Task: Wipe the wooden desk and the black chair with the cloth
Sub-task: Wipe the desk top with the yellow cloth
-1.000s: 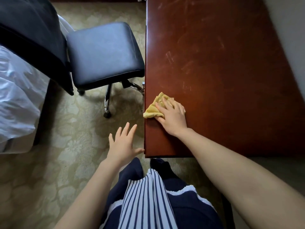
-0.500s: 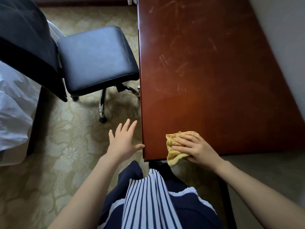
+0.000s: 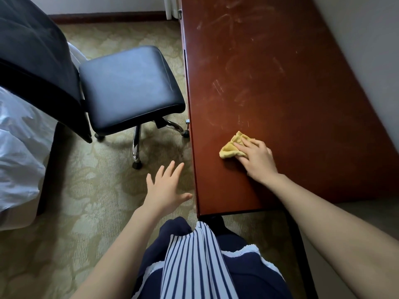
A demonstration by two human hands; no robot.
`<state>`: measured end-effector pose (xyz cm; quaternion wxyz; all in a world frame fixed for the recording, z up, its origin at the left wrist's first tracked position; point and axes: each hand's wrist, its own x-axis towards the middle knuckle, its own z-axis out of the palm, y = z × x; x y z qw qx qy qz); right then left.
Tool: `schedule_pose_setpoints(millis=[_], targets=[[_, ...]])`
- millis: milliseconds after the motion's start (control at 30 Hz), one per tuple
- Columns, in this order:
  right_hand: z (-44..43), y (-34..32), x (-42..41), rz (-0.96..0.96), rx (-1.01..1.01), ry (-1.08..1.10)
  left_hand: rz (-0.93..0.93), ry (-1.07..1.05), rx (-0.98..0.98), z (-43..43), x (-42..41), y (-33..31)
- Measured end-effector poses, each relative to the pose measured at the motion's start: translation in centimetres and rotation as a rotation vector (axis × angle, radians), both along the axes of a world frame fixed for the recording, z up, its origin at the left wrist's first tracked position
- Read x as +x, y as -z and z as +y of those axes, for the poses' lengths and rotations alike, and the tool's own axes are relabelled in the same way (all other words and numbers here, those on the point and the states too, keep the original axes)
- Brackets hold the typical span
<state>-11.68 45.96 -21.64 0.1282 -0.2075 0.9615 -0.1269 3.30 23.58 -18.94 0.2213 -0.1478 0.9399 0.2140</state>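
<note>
I note the wooden desk (image 3: 280, 104): red-brown top, pale smear streaks toward the far end. One yellow cloth (image 3: 230, 146) lies bunched on its near half, toward the left edge. The patterned carpet (image 3: 86, 190) carries the black chair (image 3: 129, 87) on castors, just beside the desk's left edge. At the far left, a bed (image 3: 19, 152) has white bedding on it.

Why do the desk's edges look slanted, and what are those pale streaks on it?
Head view: the wide-angle lens splays the edges of the desk; the streaks are smears or scuffs catching light on its glossy far half; the chair throws a soft shadow on the carpet.
</note>
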Motion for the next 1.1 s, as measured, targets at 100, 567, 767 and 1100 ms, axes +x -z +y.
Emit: schedule_pose_setpoints(millis=[100, 567, 767, 1100], targets=[[-4.0, 0.3, 1.4, -0.024, 0.056, 0.088, 0.002, 0.035, -0.009, -0.3, -0.3, -0.1], [-3.1, 0.8, 13.5, 0.098, -0.09, -0.082, 0.051, 0.13, 0.002, 0.6, -4.4, -0.1], [1.3, 0.9, 14.9, 0.159, -0.104, 0.09, 0.048, 0.322, -0.009, 4.7, -6.6, 0.1], [14.7, 0.6, 8.2, 0.157, -0.064, 0.282, 0.008, 0.386, -0.063, 13.0, -10.0, 0.3]])
